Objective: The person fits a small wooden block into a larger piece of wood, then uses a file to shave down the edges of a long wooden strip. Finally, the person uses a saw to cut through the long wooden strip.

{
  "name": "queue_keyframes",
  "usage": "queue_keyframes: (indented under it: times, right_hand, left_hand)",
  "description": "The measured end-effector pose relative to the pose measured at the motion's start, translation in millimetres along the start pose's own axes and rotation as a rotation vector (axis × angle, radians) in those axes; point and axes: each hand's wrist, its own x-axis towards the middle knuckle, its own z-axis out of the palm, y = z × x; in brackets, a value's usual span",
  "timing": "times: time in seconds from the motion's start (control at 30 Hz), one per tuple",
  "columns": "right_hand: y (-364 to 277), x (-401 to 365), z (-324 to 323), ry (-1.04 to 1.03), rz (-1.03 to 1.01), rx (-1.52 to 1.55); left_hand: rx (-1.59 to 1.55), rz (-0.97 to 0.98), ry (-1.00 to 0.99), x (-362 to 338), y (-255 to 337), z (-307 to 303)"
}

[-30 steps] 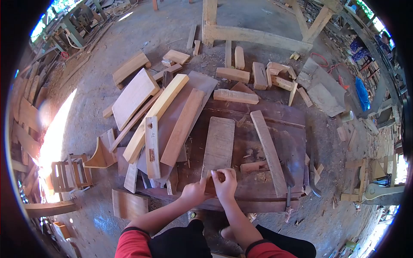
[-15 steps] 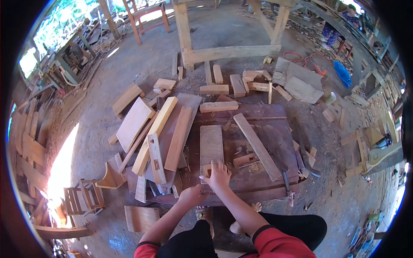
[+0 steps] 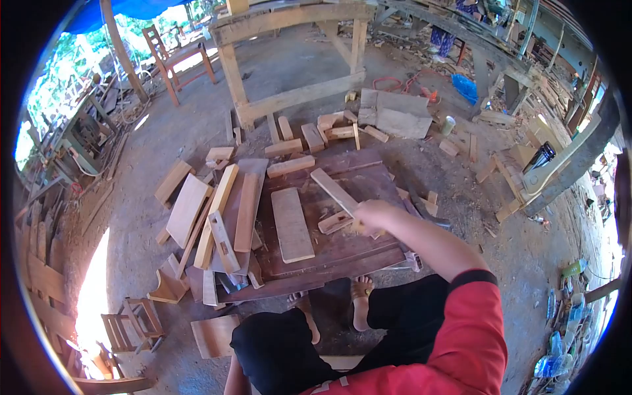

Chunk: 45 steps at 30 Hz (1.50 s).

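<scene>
My right hand (image 3: 376, 216) is closed over the near part of a flat wooden strip (image 3: 333, 189), which slants across the low brown wooden panel (image 3: 316, 263). The strip's near end is hidden by the hand and forearm. Close to the fingers lies a short block with a slot (image 3: 335, 222), with wood shavings around it. A wide flat board (image 3: 293, 227) rests on the panel, left of my right hand. Only part of my left forearm (image 3: 237, 376) shows beside my knee; the hand itself is out of sight.
Several planks, one a long pale beam (image 3: 220, 214), are heaped on the panel's left side. Offcuts (image 3: 284, 147) lie beyond the panel. A dark blade (image 3: 431, 220) is on the right, partly behind my arm. A wooden workbench frame (image 3: 299, 102) stands ahead.
My right hand has left the wide flat board and moved right to the strip. My left hand has dropped out of view beside my knee. The camera view has turned right.
</scene>
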Motion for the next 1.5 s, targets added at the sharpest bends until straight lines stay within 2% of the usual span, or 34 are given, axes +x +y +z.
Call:
queue_keyframes:
  times: [0.03, 0.1, 0.13, 0.2, 0.23, 0.3, 0.33, 0.43, 0.5, 0.57, 0.6, 0.67, 0.8, 0.9, 0.97, 1.03, 1.07, 1.13, 1.17, 1.23, 1.27, 1.33, 1.4, 1.5]
  right_hand:
    - [24, -10, 1, 0.157, 0.059, 0.0]
    - [35, -59, -26, 0.301, 0.205, 0.043]
    - [50, -70, -19, 0.305, 0.205, 0.042]
    - [80, -87, 11, 0.402, 0.38, 0.125]
    - [87, -93, 25, 0.4, 0.386, 0.133]
    - [103, -99, 56, 0.222, 0.504, 0.147]
    - [125, -90, 94, 0.249, 0.482, 0.236]
    - [122, -90, 128, 0.328, 0.565, 0.297]
    - [121, -83, 140, 0.279, 0.622, 0.351]
    - [122, -71, 159, 0.419, 0.724, 0.395]
    - [121, -68, 167, 0.412, 0.726, 0.404]
    - [116, -60, 173, 0.581, 0.777, 0.365]
    - [112, -57, 182, 0.575, 0.846, 0.425]
    - [115, -60, 200, 0.542, 0.827, 0.295]
    - [107, -68, 193, 0.646, 0.924, 0.165]
    - [92, -88, 178, 0.639, 0.987, 0.28]
    - [84, -97, 174, 0.604, 0.991, 0.366]
    - [62, -110, 184, 0.695, 0.994, 0.303]
    - [57, -117, 188, 0.562, 0.941, 0.474]
    - [65, -119, 229, 0.459, 0.864, 0.605]
    - [73, -119, 250, 0.469, 0.778, 0.576]
    - [74, -118, 262, 0.475, 0.671, 0.526]
    - [71, -116, 260, 0.561, 0.652, 0.771]
    - [79, -105, 269, 0.486, 0.551, 0.784]
  left_hand:
    - [0.004, 0.016, 0.006, 4, 4, 1]
    - [0.015, 0.032, 0.01, 7, 10, 5]
    - [0.022, 0.039, 0.002, 7, 13, 8]
    - [0.037, 0.054, -0.024, 11, 19, 16]
    - [0.047, 0.059, -0.043, 14, 23, 20]
    - [0.073, 0.067, -0.083, 20, 29, 26]
    - [0.085, 0.07, -0.106, 24, 32, 30]
    - [0.127, 0.091, -0.17, 46, 43, 38]
    - [0.161, 0.119, -0.206, 71, 50, 40]
    - [0.188, 0.134, -0.243, 92, 53, 44]
    - [0.198, 0.133, -0.262, 98, 54, 47]
    - [0.213, 0.129, -0.296, 109, 52, 52]
    - [0.222, 0.12, -0.366, 123, 46, 69]
    - [0.224, 0.115, -0.407, 129, 42, 78]
    - [0.222, 0.109, -0.413, 133, 38, 80]
    - [0.202, 0.067, -0.397, 123, 30, 80]
    - [0.187, 0.033, -0.376, 113, 23, 78]
    - [0.162, -0.062, -0.313, 83, 4, 66]
    - [0.149, -0.115, -0.277, 64, -7, 60]
    - [0.119, -0.195, -0.215, 34, -22, 52]
    - [0.104, -0.222, -0.194, 23, -27, 50]
    - [0.07, -0.258, -0.167, 6, -35, 53]
    - [0.034, -0.271, -0.152, -3, -39, 59]
    - [-0.016, -0.272, -0.138, -9, -45, 65]
